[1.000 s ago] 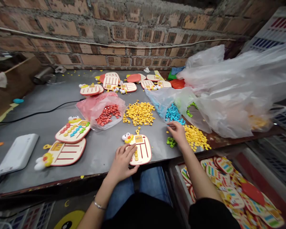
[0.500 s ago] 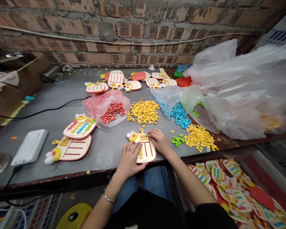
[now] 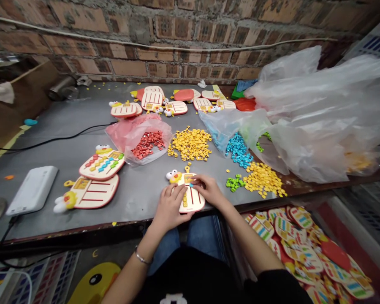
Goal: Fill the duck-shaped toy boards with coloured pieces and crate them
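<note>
A cream duck-headed toy board [image 3: 196, 205] with red slots lies on the table in front of me. My left hand [image 3: 171, 207] grips its left side, fingers over the top and thumb along the lower edge. Several yellow beads sit in a slot beside those fingers. Closed in a pinch, my right hand [image 3: 209, 191] has a small blue bead [image 3: 191, 185] at its fingertips, over the upper part of a middle slot. Beyond the board spreads a pile of yellow beads [image 3: 190, 144]. Green beads [image 3: 234, 183] lie right of my right hand.
Blue beads [image 3: 239, 150] and more yellow beads [image 3: 263, 180] lie to the right, near large plastic bags [image 3: 323, 118]. Red beads [image 3: 148, 144] spill from a pink bag. At left are a beaded board [image 3: 96, 169] and a white power bank [image 3: 32, 190]. Finished-looking boards [image 3: 297, 240] fill a bin below right.
My right hand has moved the blue bead from near the board's top edge down to a slot. My left hand keeps its grip. The camera view has shifted slightly.
</note>
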{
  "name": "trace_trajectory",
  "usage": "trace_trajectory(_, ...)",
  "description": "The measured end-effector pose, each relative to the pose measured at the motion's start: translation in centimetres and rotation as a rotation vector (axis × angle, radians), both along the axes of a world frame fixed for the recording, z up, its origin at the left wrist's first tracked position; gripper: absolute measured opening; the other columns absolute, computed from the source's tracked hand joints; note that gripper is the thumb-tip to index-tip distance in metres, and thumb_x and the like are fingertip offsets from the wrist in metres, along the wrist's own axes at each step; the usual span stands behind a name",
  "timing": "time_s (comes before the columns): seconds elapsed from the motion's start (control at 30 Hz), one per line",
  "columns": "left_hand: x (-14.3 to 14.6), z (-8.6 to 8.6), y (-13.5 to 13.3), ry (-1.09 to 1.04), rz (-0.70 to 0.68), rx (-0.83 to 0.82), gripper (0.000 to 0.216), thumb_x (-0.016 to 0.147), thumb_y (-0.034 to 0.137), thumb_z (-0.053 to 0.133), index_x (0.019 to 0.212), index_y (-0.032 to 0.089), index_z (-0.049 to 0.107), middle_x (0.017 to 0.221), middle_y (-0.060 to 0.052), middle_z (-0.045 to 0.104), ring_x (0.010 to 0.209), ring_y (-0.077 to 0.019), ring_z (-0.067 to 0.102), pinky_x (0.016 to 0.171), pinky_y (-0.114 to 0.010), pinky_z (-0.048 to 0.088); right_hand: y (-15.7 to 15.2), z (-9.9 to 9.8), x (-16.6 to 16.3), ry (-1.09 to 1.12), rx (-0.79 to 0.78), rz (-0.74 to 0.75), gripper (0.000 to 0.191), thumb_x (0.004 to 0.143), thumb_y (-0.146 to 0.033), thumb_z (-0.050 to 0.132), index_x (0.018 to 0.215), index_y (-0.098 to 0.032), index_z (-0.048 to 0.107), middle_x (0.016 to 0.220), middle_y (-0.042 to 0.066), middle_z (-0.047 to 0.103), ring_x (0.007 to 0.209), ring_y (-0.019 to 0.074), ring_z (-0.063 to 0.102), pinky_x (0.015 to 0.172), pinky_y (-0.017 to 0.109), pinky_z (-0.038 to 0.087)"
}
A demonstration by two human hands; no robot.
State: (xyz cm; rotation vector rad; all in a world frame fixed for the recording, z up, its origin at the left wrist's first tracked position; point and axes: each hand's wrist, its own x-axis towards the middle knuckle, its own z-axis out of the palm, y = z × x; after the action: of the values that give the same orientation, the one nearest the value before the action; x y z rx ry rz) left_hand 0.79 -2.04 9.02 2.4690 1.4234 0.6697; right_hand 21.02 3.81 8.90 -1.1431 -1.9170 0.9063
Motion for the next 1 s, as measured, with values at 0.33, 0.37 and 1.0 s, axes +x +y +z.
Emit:
trace_trajectory(0.33, -0.1, -0.2, 0.0, 0.023, -0.019, 0.044, 0.059, 0.074, 0.042, 0.065, 0.131, 0.028, 0.054, 0.131, -0.011, 0.051, 0.124, -0.0345, 0.038, 0.103, -0.051, 0.031, 2.2, 2.1, 7.2, -0.117, 0.084, -0.249, 0.018, 0.086, -0.031, 0.058, 0.097, -0.020, 0.068, 0.093, 0.007, 0.067, 0.082, 0.0198, 0.061, 0.075, 0.032, 0.049)
trace_trajectory(0.37, -0.2, -0.3, -0.1, 0.025, -0.022, 0.048, 0.056, 0.075, 0.043, 0.065, 0.129, 0.029, 0.056, 0.132, -0.011, 0.050, 0.125, -0.0345, 0.038, 0.103, -0.051, 0.031, 3.1, 1.9, 8.6, -0.215, 0.143, -0.388, 0.017, 0.087, -0.028, 0.057, 0.096, -0.019, 0.068, 0.094, 0.008, 0.066, 0.082, 0.0209, 0.060, 0.077, 0.034, 0.048)
trace_trajectory(1.0, -0.7, -0.3, 0.2, 0.020, -0.171, 0.049, 0.041, 0.085, 0.041, 0.060, 0.124, 0.029, 0.060, 0.140, -0.014, 0.041, 0.131, -0.0338, 0.034, 0.105, -0.053, 0.031, 3.0, 1.1, 4.5, 0.186, -0.007, -0.185, 0.015, 0.084, -0.032, 0.059, 0.095, -0.022, 0.061, 0.093, 0.005, 0.065, 0.082, 0.0195, 0.066, 0.074, 0.034, 0.055)
